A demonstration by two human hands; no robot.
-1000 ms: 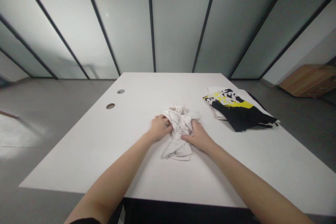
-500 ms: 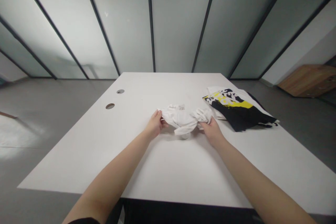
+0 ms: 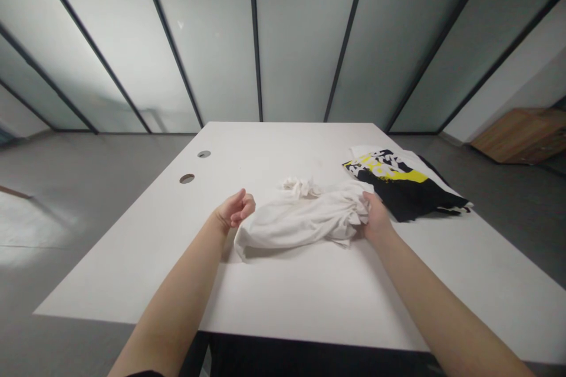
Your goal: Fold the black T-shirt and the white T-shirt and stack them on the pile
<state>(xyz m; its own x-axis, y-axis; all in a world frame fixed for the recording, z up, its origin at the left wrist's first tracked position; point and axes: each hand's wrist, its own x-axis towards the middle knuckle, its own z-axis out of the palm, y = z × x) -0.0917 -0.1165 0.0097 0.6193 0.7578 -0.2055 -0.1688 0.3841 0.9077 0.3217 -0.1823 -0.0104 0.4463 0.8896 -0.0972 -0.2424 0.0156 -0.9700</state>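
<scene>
On the white table (image 3: 283, 300), the white cloth (image 3: 300, 221) lies bunched and stretched out sideways. The right hand (image 3: 377, 218) clenches its right end, at the side nearest the printed shirt. The left hand (image 3: 234, 209) grasps nothing: it is raised with loosely curled fingers, just beside the cloth's left end. Just past the cloth's right end lies a folded black shirt with a yellow-and-white print (image 3: 400, 182), touching the right hand's cloth edge. Beyond the cloth, to the left, are two round holes (image 3: 187, 178) in the tabletop. A wooden cabinet (image 3: 522, 135) stands far to its right on the floor.

Office-type rm, white desk (image 3: 287, 300) w/ cable holes (image 3: 187, 178), frosted glass partitions (image 3: 300, 41), grey floor (image 3: 88, 171), wood cabinet (image 3: 515, 136)
</scene>
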